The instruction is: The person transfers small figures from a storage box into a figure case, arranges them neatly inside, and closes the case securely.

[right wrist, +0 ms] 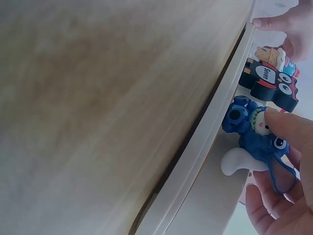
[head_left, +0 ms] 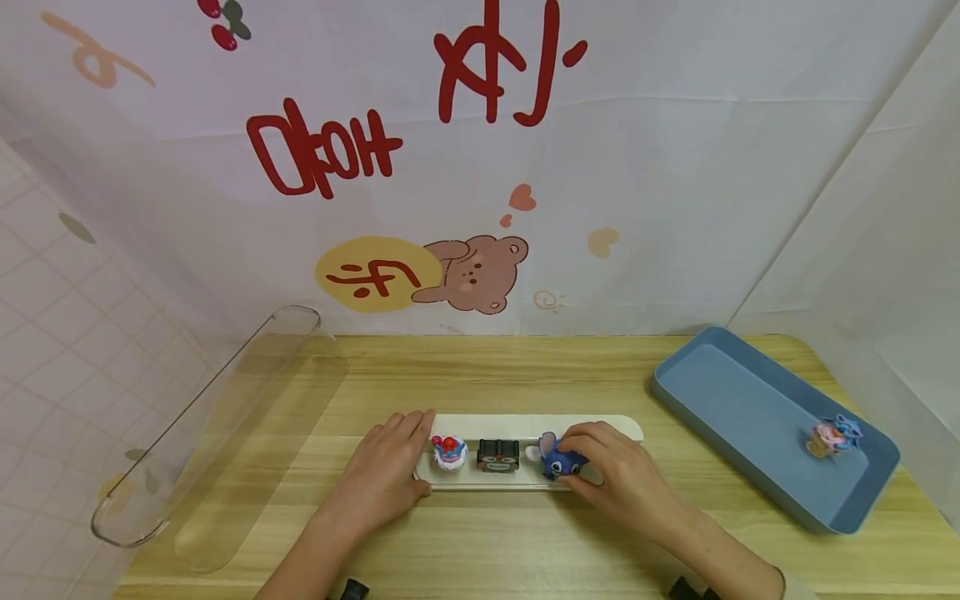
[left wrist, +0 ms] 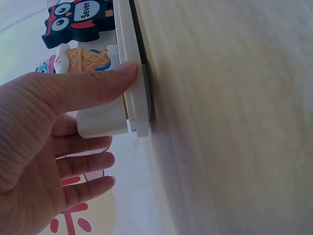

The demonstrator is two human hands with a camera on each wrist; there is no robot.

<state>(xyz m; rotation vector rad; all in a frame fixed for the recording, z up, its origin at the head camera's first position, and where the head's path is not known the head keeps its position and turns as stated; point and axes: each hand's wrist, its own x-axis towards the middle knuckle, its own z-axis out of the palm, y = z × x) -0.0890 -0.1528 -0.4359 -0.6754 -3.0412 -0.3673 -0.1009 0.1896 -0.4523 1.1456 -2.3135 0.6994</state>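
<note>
A long white stand [head_left: 517, 427] lies across the wooden table, with a row of small figurines on it. My left hand [head_left: 387, 464] grips its left end, the thumb [left wrist: 105, 88] on the near side and the fingers behind. Next to that hand stands an ice-cream cone figurine [head_left: 450, 452] with a red top. In the middle is a black owl figurine [head_left: 498, 456] with "Seven" on its front. At the right part, my right hand [head_left: 622, 475] pinches a blue big-eared figurine [right wrist: 257, 139] between thumb and fingers. Its feet are at the stand's surface.
On the right sits a blue tray [head_left: 720, 392] holding one ice-cream figurine [head_left: 834, 437] with blue on top. A clear plastic cover [head_left: 247, 433] stands at the left of the table. Behind everything hangs a white printed cloth [head_left: 660, 183].
</note>
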